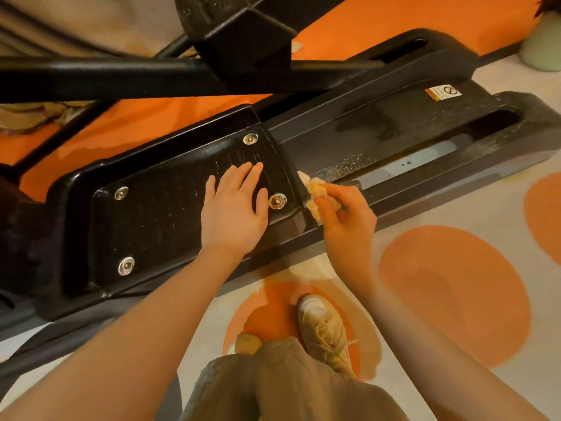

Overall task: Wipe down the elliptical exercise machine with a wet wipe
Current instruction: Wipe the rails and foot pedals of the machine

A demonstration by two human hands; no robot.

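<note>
The black elliptical machine (379, 129) fills the upper half of the head view. Its near foot pedal (158, 220), a black ribbed plate with shiny bolts, lies at centre left. My left hand (233, 208) rests flat on the pedal's right part with fingers straight. My right hand (346, 220) pinches a crumpled yellowish wet wipe (315, 192) at the pedal's right end, where it meets the dusty rail (403, 165). The wipe's tip touches the pedal's edge.
A black crossbar (121, 77) and a boxy joint (249, 44) pass over the machine at the top. The floor is pale with orange circles (452, 293). My shoe (321, 326) and trouser leg stand below the hands. A pale green object (543, 47) sits top right.
</note>
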